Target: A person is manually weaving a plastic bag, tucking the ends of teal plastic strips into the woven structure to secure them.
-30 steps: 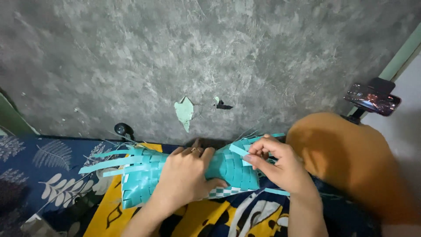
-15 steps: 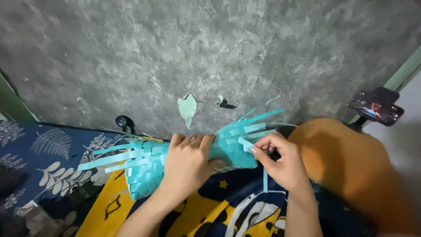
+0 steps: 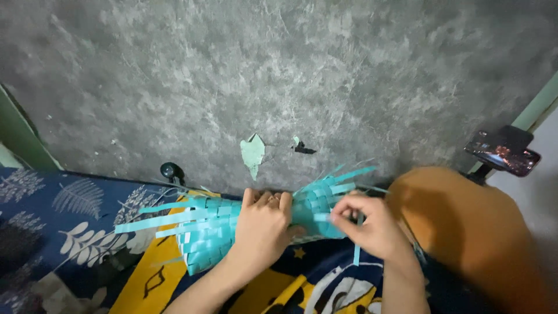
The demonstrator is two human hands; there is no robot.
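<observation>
1. Left hand (image 3: 263, 232) wraps over the middle of the turquoise woven piece (image 3: 209, 238), fingers closed on it.
2. Right hand (image 3: 375, 228) pinches a loose turquoise strip (image 3: 323, 217) at the piece's right end, thumb and fingers narrow.
3. Woven piece lies across the patterned mat (image 3: 75, 232), in front of the grey wall (image 3: 279, 75); loose strip ends fan out left and right.
4. Phone on a stand (image 3: 503, 152) stands far right, above the orange-clad knee (image 3: 465, 232).

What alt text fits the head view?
Two hands work a turquoise woven piece over patterned fabric: the left hand grips its middle, the right hand pinches a strip. Behind lies a grey floor.
</observation>
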